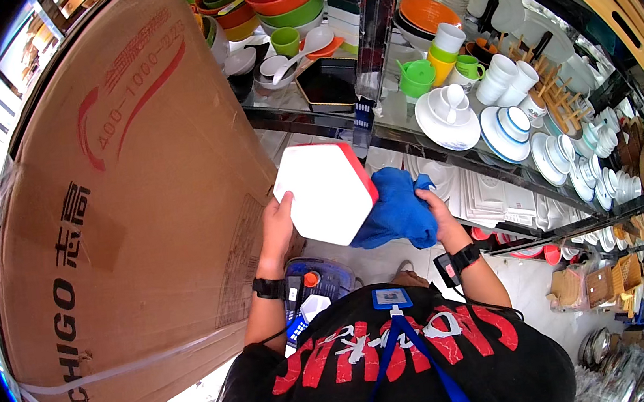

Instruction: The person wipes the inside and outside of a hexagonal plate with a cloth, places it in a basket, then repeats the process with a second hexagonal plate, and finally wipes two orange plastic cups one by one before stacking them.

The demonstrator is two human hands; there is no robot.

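Observation:
A hexagonal plate or shallow dish [327, 197], white on the face toward me with a red edge, is held up in front of me. My left hand [281, 220] grips its left corner, thumb on the white face. In my right hand [441, 214] is a bunched blue cloth [397, 210], which hangs close by the dish's right side. Whether the cloth touches the dish's far side is hidden. A black hexagonal tray [329, 84] lies on the glass shelf beyond.
A tall cardboard box [148, 191] stands close on my left. The glass shelf [401, 114] ahead carries stacked bowls [287, 2], cups [449, 37] and saucers [447, 127]. White plates [494, 199] fill the shelf below. By my left forearm sits a blue plastic basket [330, 274].

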